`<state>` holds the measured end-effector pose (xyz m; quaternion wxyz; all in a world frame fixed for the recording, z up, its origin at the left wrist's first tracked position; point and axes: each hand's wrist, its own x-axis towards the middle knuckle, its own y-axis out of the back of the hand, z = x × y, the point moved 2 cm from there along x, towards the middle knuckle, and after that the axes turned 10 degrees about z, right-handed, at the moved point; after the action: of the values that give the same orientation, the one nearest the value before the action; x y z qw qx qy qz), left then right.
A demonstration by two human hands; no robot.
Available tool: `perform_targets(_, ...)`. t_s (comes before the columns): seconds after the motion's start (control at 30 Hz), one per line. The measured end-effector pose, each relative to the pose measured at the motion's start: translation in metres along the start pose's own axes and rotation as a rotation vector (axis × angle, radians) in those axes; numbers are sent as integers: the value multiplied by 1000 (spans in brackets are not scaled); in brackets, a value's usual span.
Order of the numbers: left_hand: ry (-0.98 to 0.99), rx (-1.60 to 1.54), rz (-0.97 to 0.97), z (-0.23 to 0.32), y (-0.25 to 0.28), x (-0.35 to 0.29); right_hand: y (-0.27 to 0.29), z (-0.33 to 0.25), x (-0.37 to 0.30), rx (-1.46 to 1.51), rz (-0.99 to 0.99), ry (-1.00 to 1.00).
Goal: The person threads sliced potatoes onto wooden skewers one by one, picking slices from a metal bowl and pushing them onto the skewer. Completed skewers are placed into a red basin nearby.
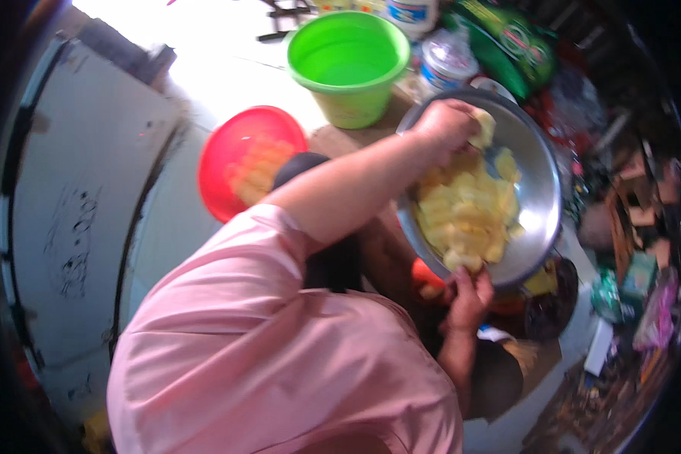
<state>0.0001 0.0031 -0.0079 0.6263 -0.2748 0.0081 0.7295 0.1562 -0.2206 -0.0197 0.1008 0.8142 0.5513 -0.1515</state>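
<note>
Head view: round, shiny metal bowl (pixel 541 189) tilted at right, heaped with pale yellow, chunky cut pieces (pixel 465 216). Left hand (pixel 448 125), out of a pink sleeve (pixel 280 333), closed around one yellow chunk (pixel 483 127) at the bowl's upper rim; right hand (pixel 469 296) pinching the lower rim, fingers curled over the edge. Behind, smooth plastic: green bucket (pixel 348 64), red bowl (pixel 250 160) with more yellow pieces.

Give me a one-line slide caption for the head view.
Left hand reaches into a steel bowl of yellow chunks; right hand grips its rim; red bowl and green bucket nearby.
</note>
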Motion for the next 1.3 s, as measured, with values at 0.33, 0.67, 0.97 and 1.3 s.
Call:
perform_targets(0.33,18,-117,-70,21,-11,-14,9,-3,-1,27,13,63)
perform_targets(0.67,-140,50,-98,21,-12,-9,15,-4,-4,-2,23,68)
perform_targets(0.97,-206,240,-158,16,-21,-23,17,-2,-3,14,32,111)
perform_targets(1.3,-44,200,-147,16,-20,-20,16,-1,-4,-22,2,98)
